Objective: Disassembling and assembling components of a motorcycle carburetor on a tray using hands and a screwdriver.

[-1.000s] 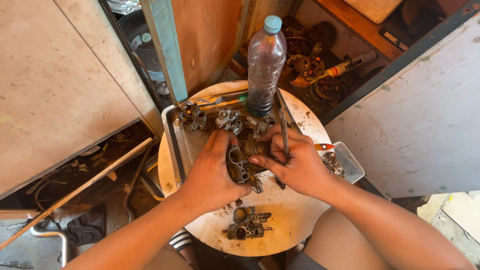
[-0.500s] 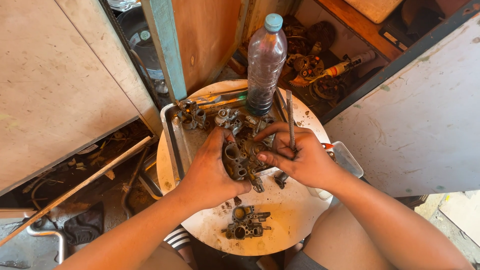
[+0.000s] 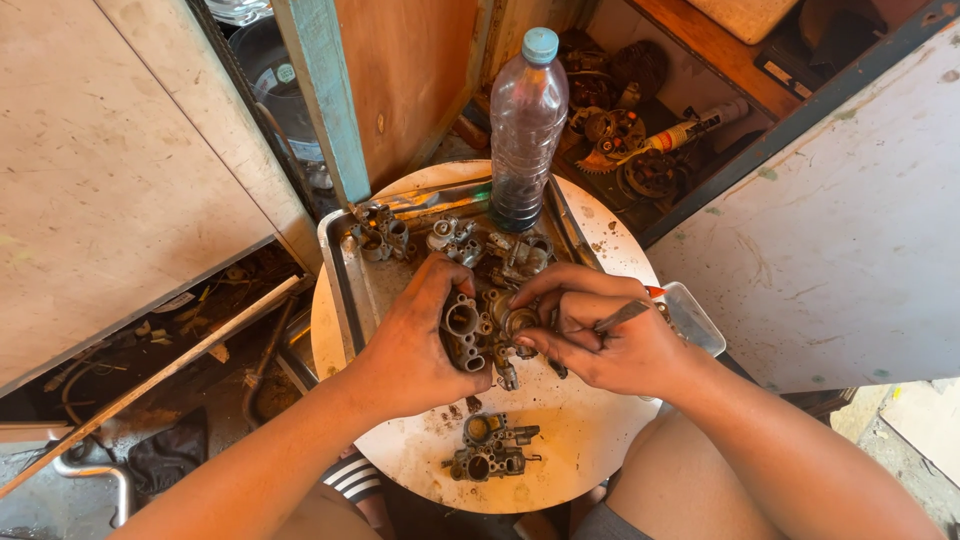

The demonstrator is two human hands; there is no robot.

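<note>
Down over the round counter (image 3: 590,450), the left hand (image 3: 415,345) wraps its fingers around a grimy metal carburetor body (image 3: 480,330), holding it just above the counter's middle. Beside it, the right hand (image 3: 615,340) pinches a small round part (image 3: 520,322) against that body, with a thin tool (image 3: 622,316) tucked between its fingers. Behind them stands a plastic bottle (image 3: 525,130); another carburetor (image 3: 490,448) lies nearer the person.

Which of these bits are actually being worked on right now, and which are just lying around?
In hand:
- left hand gripping the carburetor body
- right hand holding a thin metal tool against it

Lying about:
- second carburetor on the round table
- plastic bottle
- loose metal parts in the metal tray
</note>
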